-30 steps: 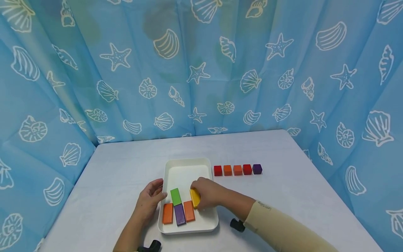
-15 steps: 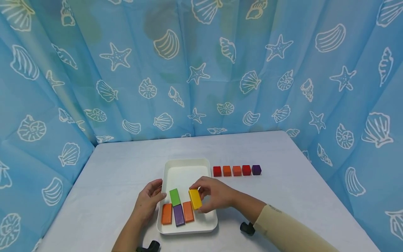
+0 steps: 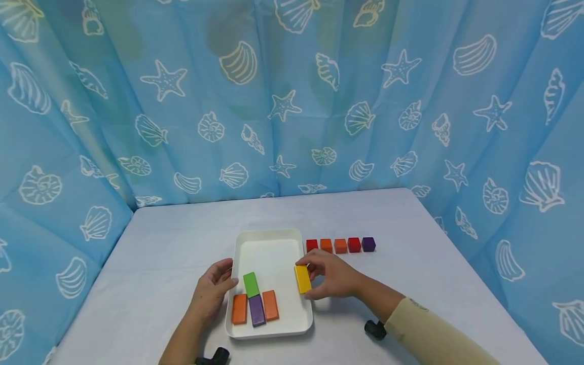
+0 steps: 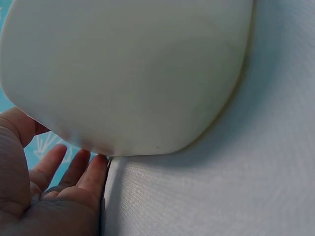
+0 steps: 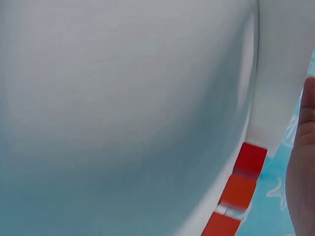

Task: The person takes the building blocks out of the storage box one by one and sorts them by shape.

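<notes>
My right hand (image 3: 335, 276) holds a yellow rectangular block (image 3: 303, 280) between thumb and fingertips, over the right rim of a white tray (image 3: 270, 248). Only a bit of that hand enters the right wrist view; the block is outside it. At the tray's left side my left hand (image 3: 212, 288) grips the edge, thumb over the rim and fingers (image 4: 93, 177) against the outer wall. Inside the tray's near half lie an orange block (image 3: 239, 309), a purple block (image 3: 257, 310), a second orange block (image 3: 270, 305) and a green block (image 3: 251, 285) touching the purple one's far end.
Right of the tray's far part, a row of small cubes runs across the white-covered table (image 3: 182, 228): red (image 3: 312, 245), two orange (image 3: 340, 246), red (image 3: 354, 245) and purple (image 3: 368, 244). A blue shell-print curtain (image 3: 283, 142) hangs behind and at both sides.
My right hand has lifted the yellow block from beside the second orange block and carried it right to the tray's right rim. The left hand stays at the left rim.
</notes>
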